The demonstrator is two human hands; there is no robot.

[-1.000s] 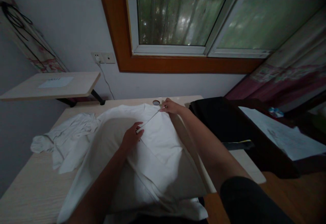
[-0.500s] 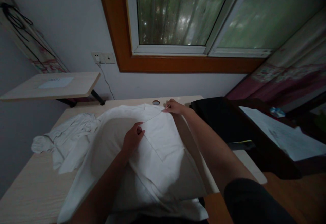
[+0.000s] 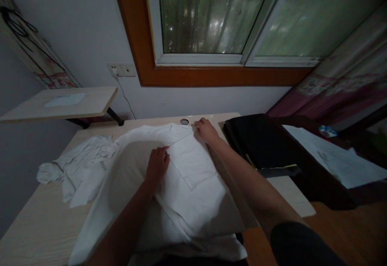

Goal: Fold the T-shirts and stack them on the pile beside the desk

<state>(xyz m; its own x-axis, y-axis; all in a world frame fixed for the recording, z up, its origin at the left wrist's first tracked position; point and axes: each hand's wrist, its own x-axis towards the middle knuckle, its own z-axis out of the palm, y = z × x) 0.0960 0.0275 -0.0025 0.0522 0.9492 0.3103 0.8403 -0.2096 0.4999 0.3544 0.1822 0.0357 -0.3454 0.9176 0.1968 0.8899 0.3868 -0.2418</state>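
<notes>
A white long-sleeved shirt (image 3: 193, 213) lies spread over the table, one side folded inward into a pointed flap (image 3: 189, 157). My left hand (image 3: 157, 164) rests on the cloth at the flap's left corner, fingers bent loosely and slightly apart. At the shirt's far right shoulder, my right hand (image 3: 207, 131) touches the fabric with curved fingers that are not pinched together. The undersides of both hands are hidden. Left of the shirt sits a crumpled white garment (image 3: 86, 163).
The pale wooden table (image 3: 33, 221) has a round cable hole (image 3: 184, 122) near its back edge. A raised shelf (image 3: 93, 96) holds a paper sheet at the left. Folded black cloth (image 3: 263, 141) lies at the right, beside a dark surface bearing papers (image 3: 326, 153). A window (image 3: 208, 15) is behind.
Both hands have loosened from a pinch on the flap's edge. My right hand has shifted slightly up and its forearm has swung left. The flap stays in place.
</notes>
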